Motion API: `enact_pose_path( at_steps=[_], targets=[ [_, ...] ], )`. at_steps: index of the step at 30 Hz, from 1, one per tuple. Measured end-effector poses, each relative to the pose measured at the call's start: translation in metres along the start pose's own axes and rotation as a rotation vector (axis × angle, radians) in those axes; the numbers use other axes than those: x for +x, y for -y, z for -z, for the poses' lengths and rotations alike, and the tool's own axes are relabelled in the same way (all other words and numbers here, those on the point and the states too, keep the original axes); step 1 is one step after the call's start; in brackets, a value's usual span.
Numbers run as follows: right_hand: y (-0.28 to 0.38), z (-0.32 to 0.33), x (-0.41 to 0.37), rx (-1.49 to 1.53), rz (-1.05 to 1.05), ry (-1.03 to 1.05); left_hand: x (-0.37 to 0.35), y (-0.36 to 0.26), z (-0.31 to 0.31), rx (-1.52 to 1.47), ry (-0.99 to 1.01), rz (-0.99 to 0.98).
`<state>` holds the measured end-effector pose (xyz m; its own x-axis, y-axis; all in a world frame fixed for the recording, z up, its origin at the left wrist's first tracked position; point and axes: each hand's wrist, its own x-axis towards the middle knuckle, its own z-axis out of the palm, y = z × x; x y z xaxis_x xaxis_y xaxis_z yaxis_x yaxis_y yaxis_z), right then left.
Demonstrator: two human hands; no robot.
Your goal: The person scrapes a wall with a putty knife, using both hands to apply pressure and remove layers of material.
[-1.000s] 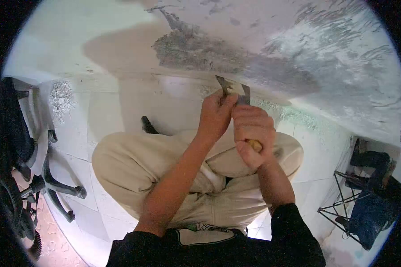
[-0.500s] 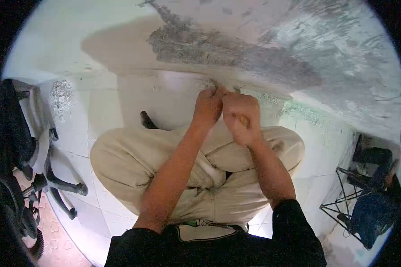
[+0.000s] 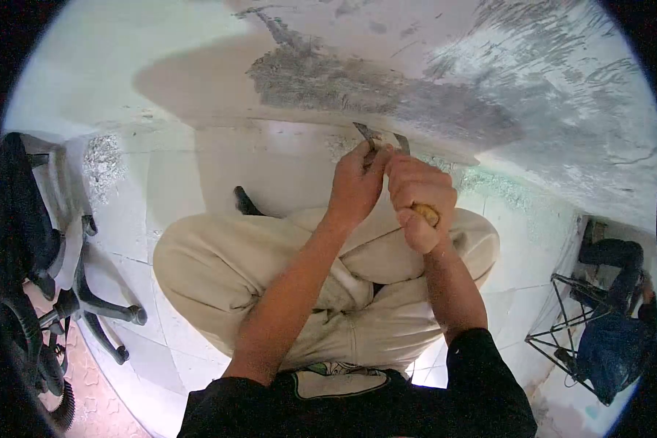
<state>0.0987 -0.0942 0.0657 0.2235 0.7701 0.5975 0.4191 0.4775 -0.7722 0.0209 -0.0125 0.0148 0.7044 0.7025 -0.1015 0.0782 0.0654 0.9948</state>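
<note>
Gripping a yellowish handle point(image 3: 426, 214), the right hand point(image 3: 422, 191) wraps its fingers round, likely for control; upper centre, the left hand point(image 3: 355, 188) pinches a blade point(image 3: 367, 133), probably steadying it.

no readable text, no legible labels, brands or signs

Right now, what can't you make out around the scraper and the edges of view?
- Scraper handle: head view, all but its end hidden in the right hand.
- Blade: head view, middle hidden by fingers.
- Left hand: head view, fingertip contact with the blade unclear, overlapped and small.
- Office chair: head view, upper part lost in the dark rim.
- Blue cloth: head view, too dark to tell what it covers.
</note>
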Motion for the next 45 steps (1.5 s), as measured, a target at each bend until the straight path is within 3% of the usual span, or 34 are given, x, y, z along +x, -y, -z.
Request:
enact_pose_path(
  at_steps=[2,5,8,15,17,19,20,23,25,27,29,31,36,38,42,45],
  targets=[
    [0.001,0.002,0.004,0.03,-0.001,-0.089,0.0,-0.005,0.0,0.034,-0.007,0.015],
    [0.016,0.001,0.004,-0.04,0.051,-0.082,0.0,-0.007,0.002,0.059,0.039,-0.057],
    [0.005,0.004,-0.001,0.029,0.053,-0.095,-0.004,-0.005,0.0,-0.042,0.064,0.035],
    [0.009,-0.003,0.0,0.024,0.029,-0.108,-0.002,-0.004,0.001,-0.016,0.062,0.009],
    [-0.006,-0.006,-0.006,-0.079,-0.283,-0.208,-0.004,0.018,-0.002,-0.042,0.06,-0.018],
    [-0.005,-0.006,-0.008,-0.126,-0.168,-0.195,0.001,0.021,-0.001,0.287,0.069,-0.188],
    [-0.006,-0.006,-0.006,-0.166,-0.053,-0.174,0.002,0.023,-0.001,0.288,0.062,-0.196],
    [-0.003,0.0,-0.003,-0.028,-0.006,-0.12,-0.006,-0.003,0.002,0.093,0.074,-0.009],
    [-0.017,-0.004,-0.012,-0.016,-0.107,-0.174,-0.001,0.005,0.0,0.071,0.038,0.09],
    [-0.016,-0.004,-0.007,-0.004,-0.174,-0.22,-0.003,0.016,-0.004,0.066,0.029,0.036],
    [-0.001,-0.004,0.005,-0.036,0.006,-0.128,-0.001,0.008,-0.001,0.065,-0.008,-0.022],
    [-0.007,-0.002,0.003,0.003,-0.021,-0.142,-0.007,-0.015,0.003,0.14,0.008,-0.031],
    [-0.014,-0.007,-0.005,-0.075,-0.126,-0.218,-0.005,0.002,0.0,0.106,-0.017,-0.022],
    [0.0,-0.003,0.006,-0.021,-0.009,-0.093,-0.001,0.001,0.002,0.086,-0.024,-0.059],
    [-0.025,-0.013,-0.004,-0.023,-0.13,-0.27,-0.005,0.007,0.002,0.13,-0.072,-0.044],
    [-0.011,-0.006,0.004,0.005,-0.013,-0.144,-0.002,-0.002,0.004,0.138,-0.077,-0.044]
  ],
)
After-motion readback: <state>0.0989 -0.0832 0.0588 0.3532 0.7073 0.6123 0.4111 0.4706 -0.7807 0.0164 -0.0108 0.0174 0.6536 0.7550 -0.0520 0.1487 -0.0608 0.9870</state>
